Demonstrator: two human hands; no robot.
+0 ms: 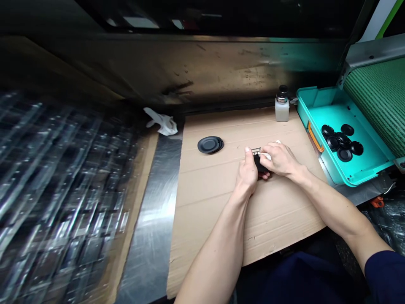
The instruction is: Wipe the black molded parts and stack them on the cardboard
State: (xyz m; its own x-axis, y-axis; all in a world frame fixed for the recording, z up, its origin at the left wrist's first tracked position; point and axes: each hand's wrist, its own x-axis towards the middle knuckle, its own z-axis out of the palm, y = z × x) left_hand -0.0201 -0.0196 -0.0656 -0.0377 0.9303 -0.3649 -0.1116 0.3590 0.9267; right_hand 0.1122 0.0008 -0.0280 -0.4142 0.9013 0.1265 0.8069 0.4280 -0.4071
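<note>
Over the cardboard sheet (215, 185), my left hand (248, 172) is closed around a black plastic part (260, 164) with a slotted edge; its full shape is hidden by my fingers. My right hand (281, 159) pinches a small white cloth (265, 156) against that part. To the left of my hands, a few black round discs (209, 145) lie overlapping on the cardboard.
A turquoise bin (376, 164) with several black round parts (344, 154) stands at right beside a green conveyor belt (379, 93). Behind are a white bottle (282, 110) and a crumpled white cloth (163, 122). Clear plastic-wrapped pieces (63, 190) fill the left.
</note>
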